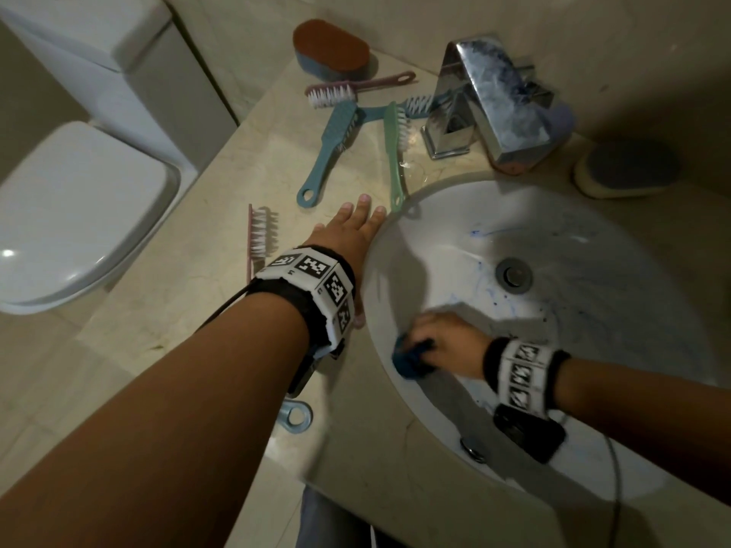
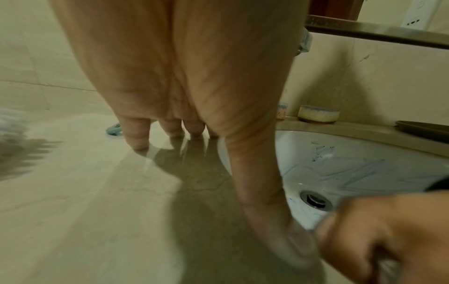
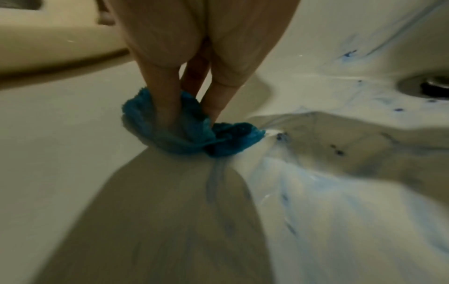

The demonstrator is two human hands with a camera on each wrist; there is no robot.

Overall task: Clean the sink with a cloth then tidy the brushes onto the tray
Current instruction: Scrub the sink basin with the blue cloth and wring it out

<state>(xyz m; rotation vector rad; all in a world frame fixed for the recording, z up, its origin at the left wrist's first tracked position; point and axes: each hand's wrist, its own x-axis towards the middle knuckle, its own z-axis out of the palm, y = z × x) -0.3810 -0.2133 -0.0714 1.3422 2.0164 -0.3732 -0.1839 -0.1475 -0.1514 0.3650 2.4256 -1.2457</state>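
Blue ink marks remain across white ceramic sink (image 1: 593, 350). My right hand (image 1: 447, 342) clamps crumpled blue cloth (image 3: 194, 130) against near-left bowl wall; left hand (image 1: 348, 235) flat, fingers spread, on beige stone counter (image 1: 197, 310). Plastic brushes (image 1: 328, 152) untidied.

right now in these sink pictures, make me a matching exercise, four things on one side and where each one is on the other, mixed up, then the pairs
Things:
1. blue cloth
2. left hand
3. green brush
4. orange-topped sponge

Places:
a. flat on the counter beside the sink's left rim
b. at the back of the counter by the wall, left of the tap
c. under the right hand's fingers, inside the basin
d. on the counter, handle end reaching the basin rim

Pairs: 1-c, 2-a, 3-d, 4-b
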